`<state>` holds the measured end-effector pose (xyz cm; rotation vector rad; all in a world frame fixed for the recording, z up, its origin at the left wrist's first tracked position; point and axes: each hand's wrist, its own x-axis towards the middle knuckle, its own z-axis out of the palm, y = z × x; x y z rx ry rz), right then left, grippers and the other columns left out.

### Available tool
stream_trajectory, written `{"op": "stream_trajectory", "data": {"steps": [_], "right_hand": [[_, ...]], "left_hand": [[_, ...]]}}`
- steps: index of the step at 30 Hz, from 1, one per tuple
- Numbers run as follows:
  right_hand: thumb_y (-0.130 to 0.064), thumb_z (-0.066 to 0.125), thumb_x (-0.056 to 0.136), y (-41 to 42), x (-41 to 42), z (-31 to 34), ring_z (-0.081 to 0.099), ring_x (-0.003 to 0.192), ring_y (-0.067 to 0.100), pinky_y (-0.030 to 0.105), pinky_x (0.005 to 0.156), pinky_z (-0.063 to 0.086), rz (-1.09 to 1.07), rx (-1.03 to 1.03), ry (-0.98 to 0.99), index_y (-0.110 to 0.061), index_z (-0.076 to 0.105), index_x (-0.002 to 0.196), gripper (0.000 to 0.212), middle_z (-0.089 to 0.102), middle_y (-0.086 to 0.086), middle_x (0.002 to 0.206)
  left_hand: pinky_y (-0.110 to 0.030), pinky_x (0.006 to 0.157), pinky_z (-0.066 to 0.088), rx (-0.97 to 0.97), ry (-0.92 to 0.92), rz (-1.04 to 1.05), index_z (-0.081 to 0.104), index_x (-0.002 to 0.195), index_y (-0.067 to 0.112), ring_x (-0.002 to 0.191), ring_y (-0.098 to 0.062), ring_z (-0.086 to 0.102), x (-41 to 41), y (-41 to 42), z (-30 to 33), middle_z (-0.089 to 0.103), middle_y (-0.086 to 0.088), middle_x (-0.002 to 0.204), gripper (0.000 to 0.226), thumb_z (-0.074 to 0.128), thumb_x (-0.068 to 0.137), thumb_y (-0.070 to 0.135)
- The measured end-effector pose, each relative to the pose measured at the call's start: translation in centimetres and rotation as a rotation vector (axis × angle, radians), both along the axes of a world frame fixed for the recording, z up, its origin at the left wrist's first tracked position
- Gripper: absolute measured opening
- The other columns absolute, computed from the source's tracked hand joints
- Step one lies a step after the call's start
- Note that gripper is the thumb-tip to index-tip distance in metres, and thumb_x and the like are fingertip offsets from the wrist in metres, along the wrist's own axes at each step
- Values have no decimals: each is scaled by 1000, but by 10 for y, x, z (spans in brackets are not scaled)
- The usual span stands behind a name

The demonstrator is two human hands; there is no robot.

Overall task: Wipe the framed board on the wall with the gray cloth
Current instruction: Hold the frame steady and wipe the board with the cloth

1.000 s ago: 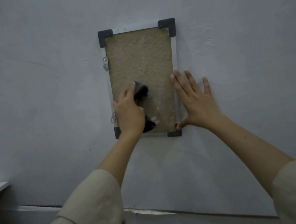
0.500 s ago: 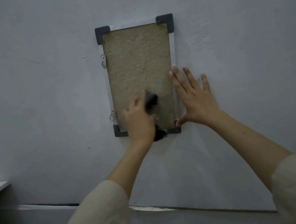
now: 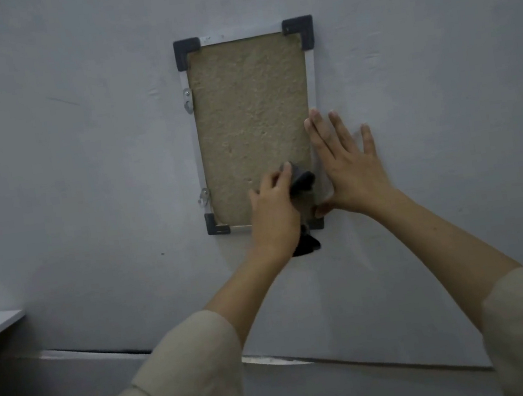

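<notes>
Hands, two: left (image 3: 274, 211) grips one gray cloth (image 3: 301, 180) (bunched); right (image 3: 351, 169) flat, fingers spread, beside one framed board (image 3: 252, 126).

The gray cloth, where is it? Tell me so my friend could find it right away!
Look at the gray wall and find the framed board with tan middle and dark corner caps. Near its lower right corner, the left hand holds the gray cloth against it. It is the only dark, crumpled, soft thing there.

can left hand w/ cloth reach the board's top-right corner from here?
Probably yes. The left hand grips the gray cloth low on the framed board; the surface above is bare, and the right hand lies flat lower, on the right edge.
</notes>
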<state>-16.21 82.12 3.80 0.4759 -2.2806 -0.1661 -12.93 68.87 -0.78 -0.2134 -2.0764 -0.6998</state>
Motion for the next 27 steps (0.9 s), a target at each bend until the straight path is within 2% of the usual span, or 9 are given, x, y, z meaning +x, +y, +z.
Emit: {"op": "stream_trajectory", "data": {"steps": [4, 8, 10, 13, 17, 19, 23, 24, 27], "right_hand": [[-63, 77, 54, 1, 1, 1, -18, 144, 22, 60, 112, 0, -3, 1, 2, -14, -19, 148, 142, -23, -1, 156], [-65, 79, 48, 2, 0, 1, -21, 143, 22, 59, 111, -2, -5, 7, -7, -15, -21, 147, 149, -25, -1, 155], [-65, 79, 48, 1, 1, 1, -20, 144, 23, 59, 111, -2, -9, 14, -8, -15, -20, 147, 149, -25, -1, 156], [-62, 79, 51, 0, 1, 0, -19, 144, 23, 59, 111, -2, -6, 11, -11, -13, -20, 147, 146, -24, 0, 156], [-60, 79, 55, 0, 2, 1, -19, 144, 23, 59, 112, -1, -7, 3, -1, -13, -19, 147, 142, -23, 0, 156], [-62, 79, 52, 1, 2, 2, -20, 144, 23, 60, 111, -1, -9, 12, -12, -14, -20, 147, 145, -25, -1, 156], [-66, 78, 48, 2, 0, 1, -21, 143, 23, 60, 111, -1, -17, 21, -11, -15, -21, 147, 149, -25, -1, 155], [-66, 78, 47, 1, 0, 1, -21, 143, 23, 60, 111, -1, -19, 19, -10, -15, -21, 147, 149, -25, -1, 156], [-63, 80, 47, 0, -1, 1, -19, 144, 23, 60, 111, 0, -18, 6, -10, -15, -19, 147, 149, -23, -1, 156]], "left_hand": [[-41, 101, 40, -183, -23, -19, 42, 137, 19, 113, -34, 43, 0, -15, 10, 48, -8, 134, 58, 41, 86, -9], [-28, 96, 38, 195, 76, 72, 48, 133, 17, 113, -28, 49, -3, -45, 35, 52, -9, 130, 53, 42, 87, -8], [-27, 94, 38, 253, 74, 103, 46, 135, 16, 113, -28, 48, -5, -43, 35, 50, -8, 132, 52, 42, 88, -7], [-36, 99, 38, 63, 40, 44, 41, 138, 18, 115, -33, 43, -2, -15, 15, 46, -7, 137, 57, 40, 87, -8], [-38, 97, 40, -227, -18, -43, 39, 139, 20, 114, -34, 40, -1, -9, 5, 43, -5, 140, 58, 39, 88, -7], [-37, 96, 39, -223, 31, -26, 44, 136, 20, 116, -33, 41, -1, -27, 17, 47, -6, 137, 56, 41, 88, -8], [-36, 100, 40, 150, 115, 118, 44, 136, 16, 114, -33, 46, -9, -50, 47, 48, -7, 136, 57, 40, 85, -10], [-35, 100, 39, 174, 117, 131, 43, 137, 16, 115, -33, 46, -9, -45, 48, 48, -6, 137, 57, 41, 85, -8], [-32, 92, 39, -33, 93, 67, 39, 139, 20, 113, -31, 42, -5, -18, 30, 44, -2, 141, 59, 40, 87, -7]]}}
